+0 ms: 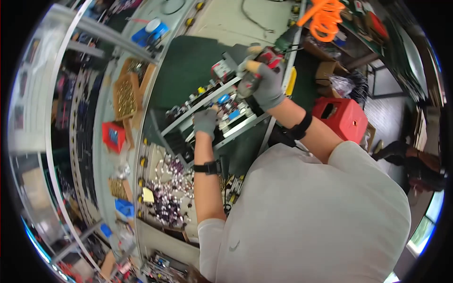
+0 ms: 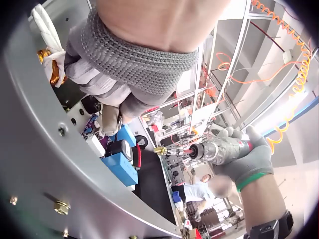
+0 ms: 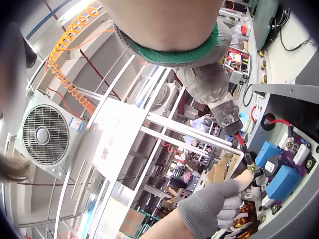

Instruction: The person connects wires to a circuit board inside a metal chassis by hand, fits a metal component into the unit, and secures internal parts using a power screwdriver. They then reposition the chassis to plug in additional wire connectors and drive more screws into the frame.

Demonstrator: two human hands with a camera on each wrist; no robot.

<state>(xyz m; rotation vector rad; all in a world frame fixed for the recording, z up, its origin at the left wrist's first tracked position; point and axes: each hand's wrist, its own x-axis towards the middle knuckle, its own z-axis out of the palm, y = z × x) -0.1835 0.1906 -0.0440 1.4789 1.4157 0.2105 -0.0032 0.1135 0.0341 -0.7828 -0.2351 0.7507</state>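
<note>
My gloved left hand [image 1: 205, 121] reaches into a metal equipment case [image 2: 75, 184]. Its thumb and fingers pinch a small silver metal piece [image 2: 119, 122], mostly hidden by the glove. Close by on the board are blue block components [image 2: 121, 170], a black component [image 2: 119, 149] and a red wire [image 2: 138, 157]. Gripped in my gloved right hand [image 1: 270, 82] is a power screwdriver [image 2: 222, 151] with a tape-wrapped body. Its bit [image 3: 241, 141] carries a brass-coloured tip, which appears right by the left fingertips in the right wrist view. Copper coils [image 3: 243, 221] with white leads lie beneath the left hand.
A green mat [image 1: 184, 61] lies under the case. Left of it stand a wooden bin [image 1: 125, 96] of brass-coloured fasteners and a red bin [image 1: 113, 137]. Many small parts [image 1: 170, 188] cover the bench nearer me. An orange coiled hose [image 1: 325, 21] hangs at upper right, above a red box [image 1: 342, 115].
</note>
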